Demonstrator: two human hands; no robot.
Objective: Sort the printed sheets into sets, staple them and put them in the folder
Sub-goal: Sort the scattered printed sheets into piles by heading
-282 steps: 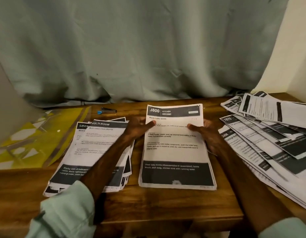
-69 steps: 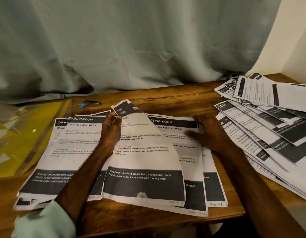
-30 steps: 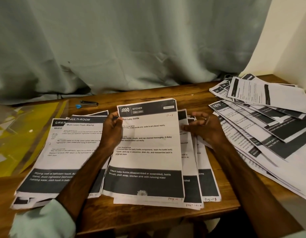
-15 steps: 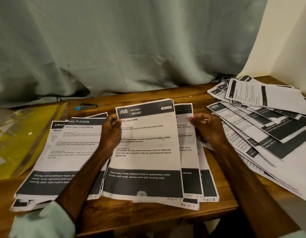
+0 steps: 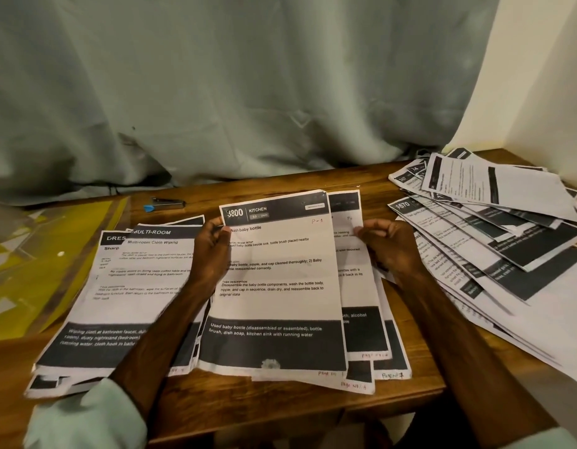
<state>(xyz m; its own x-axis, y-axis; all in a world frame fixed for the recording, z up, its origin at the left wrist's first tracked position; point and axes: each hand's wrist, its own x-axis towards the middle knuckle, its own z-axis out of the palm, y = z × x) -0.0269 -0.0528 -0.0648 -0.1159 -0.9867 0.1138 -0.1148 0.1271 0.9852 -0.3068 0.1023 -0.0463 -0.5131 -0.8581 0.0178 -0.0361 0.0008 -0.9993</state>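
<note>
Flattened again after being bent upward two seconds ago, the Kitchen sheet (image 5: 277, 280), headed "Wash baby bottle" and marked P-1, now lies on top of the fanned pages (image 5: 356, 286) at the middle of the table (image 5: 280, 406). The left hand (image 5: 212, 254) has its grip on the sheet's left edge near the top corner, with the thumb on the paper. The right hand (image 5: 390, 247) has curled its fingers onto the right edge of the pages beneath, pinching them near their upper corner. These pages run lengthwise away from the person, and their lower edges are stepped rather than squared.

The small blue-tipped stapler (image 5: 167, 204) lies untouched behind and to the left of this set. It lies roughly crosswise along the back of the table and is nearer the left hand, though the sheets probably need squaring before it is used. The yellow folder (image 5: 53, 254) rests at the far left, beyond the Multi-Room stack (image 5: 141, 286). Loose sheets (image 5: 494, 241) are spread out on the right.
</note>
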